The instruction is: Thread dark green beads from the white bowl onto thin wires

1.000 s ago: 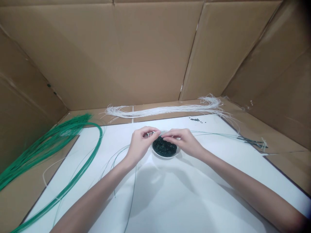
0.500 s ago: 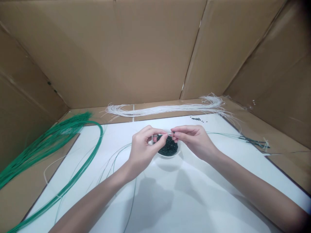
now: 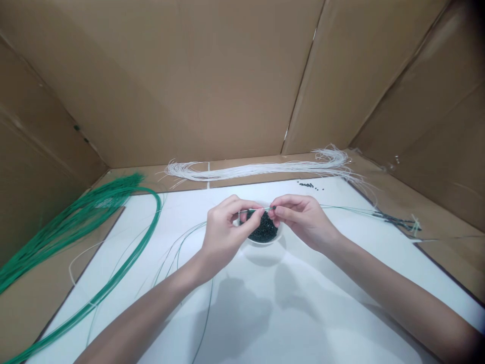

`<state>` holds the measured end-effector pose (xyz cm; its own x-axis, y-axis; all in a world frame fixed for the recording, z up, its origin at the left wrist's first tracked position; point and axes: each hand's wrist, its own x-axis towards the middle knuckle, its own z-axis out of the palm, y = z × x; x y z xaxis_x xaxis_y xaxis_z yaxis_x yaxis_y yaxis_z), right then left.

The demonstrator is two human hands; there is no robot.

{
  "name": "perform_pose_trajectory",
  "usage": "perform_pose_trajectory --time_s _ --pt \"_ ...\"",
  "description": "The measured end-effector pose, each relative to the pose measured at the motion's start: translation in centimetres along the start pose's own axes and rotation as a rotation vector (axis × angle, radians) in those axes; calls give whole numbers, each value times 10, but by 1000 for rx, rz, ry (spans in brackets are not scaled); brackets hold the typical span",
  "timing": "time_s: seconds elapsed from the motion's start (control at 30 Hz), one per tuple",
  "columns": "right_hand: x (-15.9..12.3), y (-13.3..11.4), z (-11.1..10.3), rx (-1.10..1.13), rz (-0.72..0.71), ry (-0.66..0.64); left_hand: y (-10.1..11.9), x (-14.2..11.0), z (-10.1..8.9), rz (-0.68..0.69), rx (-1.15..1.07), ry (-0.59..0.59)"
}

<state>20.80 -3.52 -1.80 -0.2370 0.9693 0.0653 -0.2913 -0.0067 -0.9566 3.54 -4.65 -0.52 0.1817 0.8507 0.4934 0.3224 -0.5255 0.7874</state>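
Note:
Between thumb and forefinger, my left hand (image 3: 227, 227) pinches thin green cords (image 3: 267, 209), whose tails hang down past my wrist to the left. My right hand (image 3: 303, 217) holds a tiny dark bead (image 3: 273, 208) at the cord, close to the left fingertips. Whether the cord passes through this bead is too small to tell. Just below and behind the fingers stands a white bowl (image 3: 265, 243) full of dark beads (image 3: 264, 231). On the right, green cords run out from behind my right hand to a cluster of dark beaded strands (image 3: 397, 221).
A big bundle of green cord (image 3: 151, 222) curves along the left side. White cords (image 3: 242, 172) lie across the back. A few loose dark beads (image 3: 308, 185) are scattered on the white board (image 3: 182, 333). Cardboard walls (image 3: 227, 86) enclose the back and sides.
Both hands stay nearly in place with small finger shifts. The dark bead at my right fingertips now shows a little more, and the cord between the hands looks greener.

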Motion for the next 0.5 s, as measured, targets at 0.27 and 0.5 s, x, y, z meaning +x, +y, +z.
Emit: perform_pose_trajectory --time_s 0.27,0.5 --pt "-1 0 0 -34 -5 1 1 0 0 2 3 -10" --pt "-1 2 -2 -55 -15 -11 0 0 0 3 17 -11"
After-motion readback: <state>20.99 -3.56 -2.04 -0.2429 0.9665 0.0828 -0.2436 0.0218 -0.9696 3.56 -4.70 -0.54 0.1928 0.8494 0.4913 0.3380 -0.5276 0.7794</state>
